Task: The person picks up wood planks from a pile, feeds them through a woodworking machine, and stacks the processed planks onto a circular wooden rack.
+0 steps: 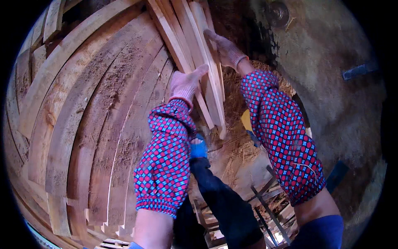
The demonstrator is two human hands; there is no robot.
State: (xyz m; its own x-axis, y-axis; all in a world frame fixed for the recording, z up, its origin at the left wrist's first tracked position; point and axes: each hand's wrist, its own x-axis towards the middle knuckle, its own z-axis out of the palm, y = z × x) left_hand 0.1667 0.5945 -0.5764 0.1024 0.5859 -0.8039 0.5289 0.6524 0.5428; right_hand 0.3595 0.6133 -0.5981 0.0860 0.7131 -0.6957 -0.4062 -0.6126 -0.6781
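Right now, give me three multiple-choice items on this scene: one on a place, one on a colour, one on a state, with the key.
1. Where is the right hand?
A. on the narrow wooden slats
B. on the ground
C. on the metal frame

2. What colour are the patterned sleeves?
A. plain green
B. red and blue
C. white

3. How are the hands covered?
A. bare
B. in black rubber gloves
C. in pale knit gloves

Key: 1 A, its fingers lie along the slat bundle; 2 B, a red and blue check shows on both forearms; 3 C, the left hand and right hand both wear pale knit gloves.
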